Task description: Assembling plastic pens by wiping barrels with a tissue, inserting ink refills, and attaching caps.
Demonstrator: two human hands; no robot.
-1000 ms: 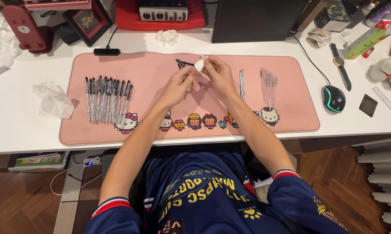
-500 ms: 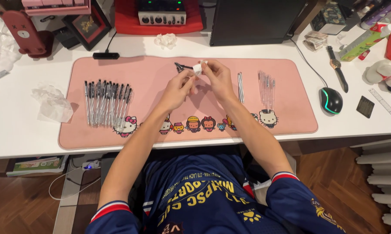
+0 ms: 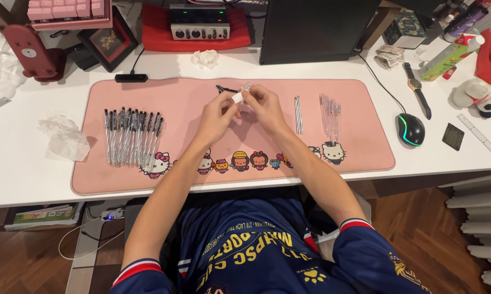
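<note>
Hands unmoved | clear pen part (image 3: 244,91) btwn both fingertips' grip

I am sitting at a white desk (image 3: 22,179) — a pink desk mat (image 3: 191,109) is lying across its middle. Lying directly on the desk: crumpled tissue (image 3: 63,137) at left, black mouse (image 3: 410,129), wristwatch (image 3: 418,90), clear ruler (image 3: 478,135) and small dark card (image 3: 453,136) at right.

A matt pink cloth-topped desk mat (image 3: 202,163) lies on the smooth white table (image 3: 28,174). On the mat's left, the pens (image 3: 132,136) are clear glossy plastic; the mouse (image 3: 410,129) at right is glossy black.
</note>
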